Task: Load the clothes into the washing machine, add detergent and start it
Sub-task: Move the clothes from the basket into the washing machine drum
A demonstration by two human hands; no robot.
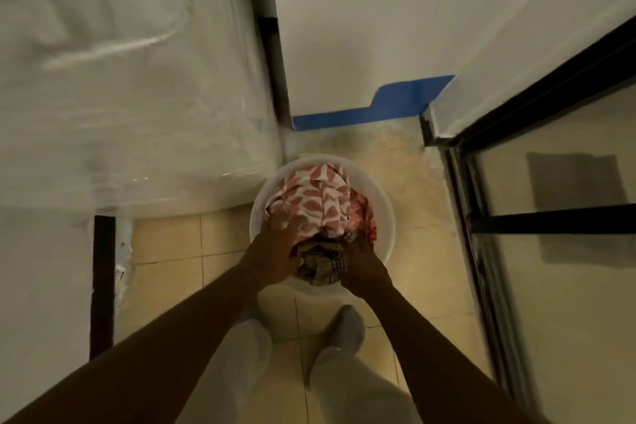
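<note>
The person is bending over a white basin (386, 217) that is sitting on the tiled floor (426, 251), just in front of their feet. It is holding a heap of clothes (339, 217), well up to the rim. The left hand (278, 248) is lying on the pink-and-white cloth (320, 196) at the top of the heap; its fingers are blurring, so I cannot tell whether they are clutching or only pressing. The right hand (361, 268) is digging in on the near side, fingers curling round the dark checked cloth (320, 267). A plastic-wrapped white bulk (137, 96) is standing to the left, and a black-framed glass door (550, 210) to the right.
</note>
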